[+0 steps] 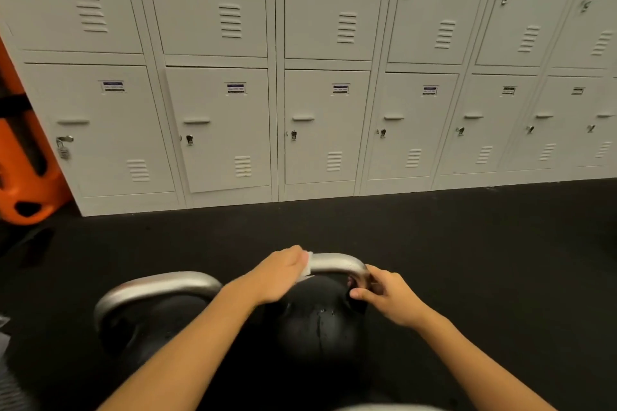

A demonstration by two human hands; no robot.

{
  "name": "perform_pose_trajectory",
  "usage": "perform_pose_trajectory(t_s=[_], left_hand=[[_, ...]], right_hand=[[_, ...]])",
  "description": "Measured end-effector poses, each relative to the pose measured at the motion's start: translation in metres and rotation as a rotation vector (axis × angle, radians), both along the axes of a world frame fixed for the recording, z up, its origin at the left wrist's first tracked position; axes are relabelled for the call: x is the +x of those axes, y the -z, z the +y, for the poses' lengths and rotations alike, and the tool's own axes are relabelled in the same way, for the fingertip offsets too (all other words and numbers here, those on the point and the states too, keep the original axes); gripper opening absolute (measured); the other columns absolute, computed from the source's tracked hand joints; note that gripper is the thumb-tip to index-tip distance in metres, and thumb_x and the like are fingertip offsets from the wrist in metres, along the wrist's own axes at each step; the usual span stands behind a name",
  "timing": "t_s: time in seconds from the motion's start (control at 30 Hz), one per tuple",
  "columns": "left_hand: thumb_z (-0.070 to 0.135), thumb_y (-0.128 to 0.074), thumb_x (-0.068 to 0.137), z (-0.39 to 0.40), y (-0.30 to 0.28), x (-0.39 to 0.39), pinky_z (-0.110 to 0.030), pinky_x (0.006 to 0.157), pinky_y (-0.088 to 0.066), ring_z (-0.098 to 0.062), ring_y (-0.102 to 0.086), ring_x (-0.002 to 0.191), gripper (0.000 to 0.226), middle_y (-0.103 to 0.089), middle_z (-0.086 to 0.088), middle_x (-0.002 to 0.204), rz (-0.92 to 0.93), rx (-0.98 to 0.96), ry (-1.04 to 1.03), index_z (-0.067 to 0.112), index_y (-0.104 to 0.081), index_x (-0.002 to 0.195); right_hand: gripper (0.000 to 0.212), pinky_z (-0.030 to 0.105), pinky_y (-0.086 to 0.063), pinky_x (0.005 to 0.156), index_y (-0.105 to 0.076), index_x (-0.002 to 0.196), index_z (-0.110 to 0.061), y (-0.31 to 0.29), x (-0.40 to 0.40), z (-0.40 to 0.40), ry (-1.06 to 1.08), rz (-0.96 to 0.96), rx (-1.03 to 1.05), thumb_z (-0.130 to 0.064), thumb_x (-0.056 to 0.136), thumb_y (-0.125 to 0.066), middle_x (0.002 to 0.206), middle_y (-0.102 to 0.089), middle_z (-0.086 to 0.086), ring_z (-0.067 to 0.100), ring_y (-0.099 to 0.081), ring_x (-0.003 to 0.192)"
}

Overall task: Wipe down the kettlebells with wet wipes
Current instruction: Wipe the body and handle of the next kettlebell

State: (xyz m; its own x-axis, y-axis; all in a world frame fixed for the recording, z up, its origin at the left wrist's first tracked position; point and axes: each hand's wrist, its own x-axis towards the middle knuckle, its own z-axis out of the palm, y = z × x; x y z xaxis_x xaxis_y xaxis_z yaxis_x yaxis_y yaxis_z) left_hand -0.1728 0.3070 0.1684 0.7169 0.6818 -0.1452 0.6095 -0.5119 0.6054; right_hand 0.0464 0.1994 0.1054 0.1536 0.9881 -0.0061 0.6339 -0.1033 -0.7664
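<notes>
On the black floor (467, 243) in front of the white lockers (320, 93), two black kettlebells are standing side by side, handles up. Your left hand (277, 277) is wrapping a white wet wipe (307, 266) around the left end of the right kettlebell (320, 320)'s steel handle (335, 262), grip clamped on wipe and bar. Your right hand (387, 294) is pinching the handle's right bend. That handle's long axis is running left to right, parallel to the lockers. The left kettlebell (157, 307) is sitting just beside it, untouched
</notes>
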Motion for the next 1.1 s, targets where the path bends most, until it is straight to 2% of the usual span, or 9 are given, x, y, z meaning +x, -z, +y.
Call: perform_pose_trajectory(t_s=[0.1, 0.23, 0.4, 0.5, 0.63, 0.8, 0.9, 0.97, 1.1], left_hand=[[0.035, -0.021, 0.103, -0.003, -0.003, 0.011, -0.034, 0.078, -0.041, -0.015, -0.047, 0.076, 0.032, -0.052, -0.002, 0.093, 0.102, 0.102, 0.044, 0.014, -0.045, 0.096], [0.03, -0.024, 0.103, -0.018, -0.006, 0.031, -0.036, 0.077, -0.04, -0.025, -0.055, 0.088, 0.03, -0.058, -0.008, 0.102, 0.167, 0.455, 0.094, 0.011, -0.047, 0.106], [0.032, -0.027, 0.102, -0.022, 0.015, 0.03, -0.032, 0.085, -0.038, -0.017, -0.05, 0.095, 0.03, -0.054, -0.001, 0.116, 0.062, 0.745, 0.121, 0.018, -0.044, 0.122], [0.033, -0.026, 0.102, -0.016, 0.027, 0.016, -0.03, 0.09, -0.038, -0.015, -0.046, 0.104, 0.038, -0.046, 0.002, 0.127, 0.035, 0.774, 0.167, 0.021, -0.034, 0.137], [0.032, -0.024, 0.102, -0.01, 0.03, 0.002, -0.031, 0.092, -0.04, -0.014, -0.046, 0.106, 0.04, -0.043, 0.004, 0.13, 0.01, 0.693, 0.144, 0.023, -0.028, 0.141], [0.03, -0.014, 0.097, -0.017, 0.036, 0.008, -0.033, 0.084, -0.042, -0.018, -0.048, 0.097, 0.047, -0.047, 0.001, 0.124, 0.086, 0.861, 0.113, 0.017, -0.031, 0.139], [0.026, -0.036, 0.093, -0.024, 0.037, 0.027, -0.039, 0.081, -0.047, -0.023, -0.053, 0.097, 0.044, -0.053, -0.005, 0.121, 0.118, 0.967, 0.124, 0.013, -0.037, 0.136], [0.024, -0.051, 0.091, -0.031, 0.032, 0.042, -0.044, 0.088, -0.044, -0.027, -0.052, 0.107, 0.053, -0.05, -0.01, 0.127, 0.173, 0.993, 0.172, 0.01, -0.033, 0.138], [0.022, -0.05, 0.092, -0.037, 0.026, 0.045, -0.046, 0.097, -0.037, -0.028, -0.043, 0.12, 0.06, -0.039, -0.01, 0.138, 0.238, 0.963, 0.184, 0.011, -0.021, 0.144]], right_hand=[[0.027, 0.032, -0.05, 0.094, -0.062, 0.111, -0.02, -0.001, 0.001, 0.002, -0.005, -0.023, 0.004, -0.031, 0.087, -0.068, 0.107, -0.068, -0.005, 0.007, -0.063, 0.102], [0.029, 0.028, -0.05, 0.091, -0.061, 0.112, -0.019, 0.0, 0.003, 0.003, -0.007, -0.038, 0.002, -0.032, 0.087, -0.069, 0.105, -0.068, -0.005, 0.006, -0.063, 0.1], [0.026, 0.027, -0.05, 0.092, -0.06, 0.112, -0.023, 0.002, 0.003, 0.004, -0.008, -0.021, -0.016, -0.03, 0.088, -0.067, 0.105, -0.066, -0.008, 0.005, -0.062, 0.101], [0.029, 0.027, -0.048, 0.094, -0.059, 0.115, -0.023, 0.002, 0.003, 0.003, -0.013, -0.002, -0.017, -0.031, 0.088, -0.067, 0.109, -0.066, -0.008, 0.005, -0.061, 0.105], [0.027, 0.025, -0.048, 0.095, -0.061, 0.113, -0.022, 0.005, 0.002, 0.001, -0.006, 0.021, 0.01, -0.029, 0.088, -0.068, 0.108, -0.067, -0.007, 0.004, -0.062, 0.104], [0.013, 0.026, -0.049, 0.091, -0.062, 0.102, -0.029, 0.011, 0.001, 0.001, 0.006, 0.032, 0.018, -0.031, 0.09, -0.066, 0.103, -0.069, -0.009, 0.003, -0.064, 0.098], [0.015, 0.026, -0.05, 0.086, -0.062, 0.102, -0.022, 0.012, 0.001, 0.004, -0.004, 0.012, 0.001, -0.033, 0.092, -0.063, 0.1, -0.068, -0.004, 0.006, -0.064, 0.093], [0.009, 0.02, -0.047, 0.078, -0.06, 0.098, -0.024, 0.012, 0.001, 0.004, -0.002, 0.011, 0.0, -0.031, 0.092, -0.062, 0.094, -0.067, -0.006, 0.0, -0.063, 0.085], [0.004, 0.012, -0.043, 0.071, -0.059, 0.093, -0.028, 0.013, 0.002, 0.004, -0.014, -0.002, 0.002, -0.03, 0.093, -0.063, 0.089, -0.065, -0.008, -0.007, -0.06, 0.078]])
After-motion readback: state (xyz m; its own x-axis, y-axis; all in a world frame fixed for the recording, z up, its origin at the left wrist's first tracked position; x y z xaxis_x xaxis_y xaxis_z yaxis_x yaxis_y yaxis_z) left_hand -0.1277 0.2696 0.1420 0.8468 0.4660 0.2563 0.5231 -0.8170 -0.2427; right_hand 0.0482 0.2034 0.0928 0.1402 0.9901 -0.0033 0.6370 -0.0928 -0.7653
